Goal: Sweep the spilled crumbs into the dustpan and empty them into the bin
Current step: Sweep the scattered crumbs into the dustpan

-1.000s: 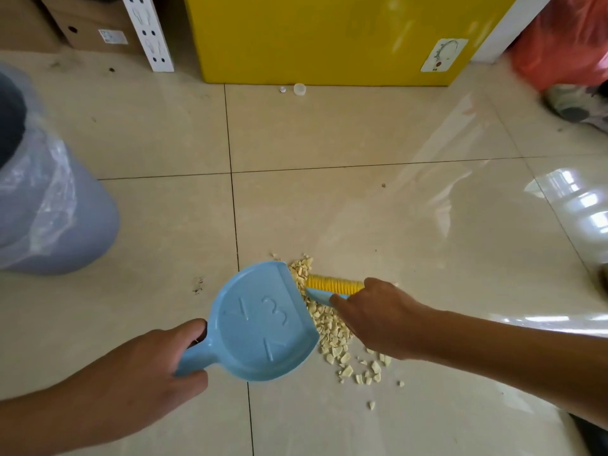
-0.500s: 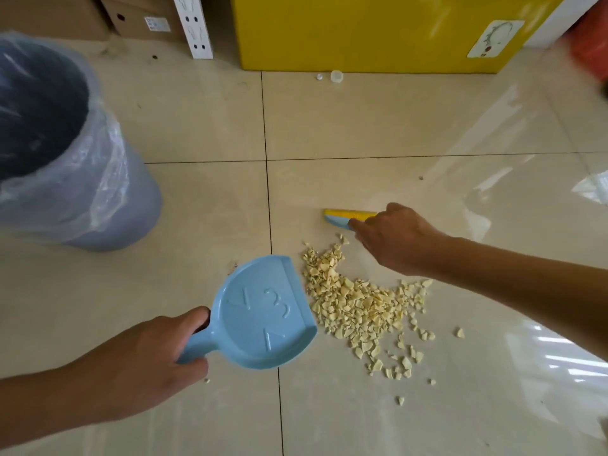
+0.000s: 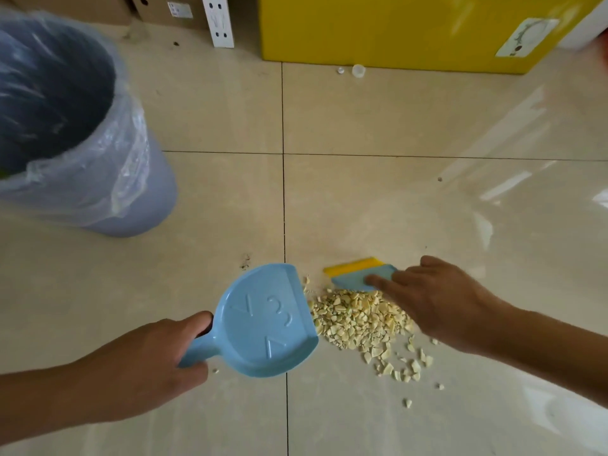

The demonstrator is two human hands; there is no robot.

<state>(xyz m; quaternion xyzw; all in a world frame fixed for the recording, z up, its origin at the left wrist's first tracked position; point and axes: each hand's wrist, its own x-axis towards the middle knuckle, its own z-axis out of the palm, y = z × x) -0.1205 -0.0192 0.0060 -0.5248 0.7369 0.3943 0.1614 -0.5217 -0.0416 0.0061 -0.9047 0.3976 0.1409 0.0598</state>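
Note:
A light blue dustpan (image 3: 266,320) lies on the tiled floor, its open edge facing right toward a heap of pale yellow crumbs (image 3: 358,319). My left hand (image 3: 154,353) grips the dustpan's handle. My right hand (image 3: 434,301) holds a small blue brush with yellow bristles (image 3: 358,273) just beyond the heap, its blue back facing me. A few loose crumbs lie scattered to the lower right of the pile. The grey bin (image 3: 82,133) with a clear plastic liner stands at the upper left.
A yellow box (image 3: 411,31) stands against the far wall, with a small white cap (image 3: 358,70) on the floor before it. Cardboard boxes (image 3: 158,8) and a white perforated bracket (image 3: 218,21) sit at the back. Glossy beige tiles surround the pile.
My right hand has brought the brush back toward the dustpan and the top of the heap, and the crumbs now lie more tightly against the dustpan's edge. My left hand keeps the dustpan in place.

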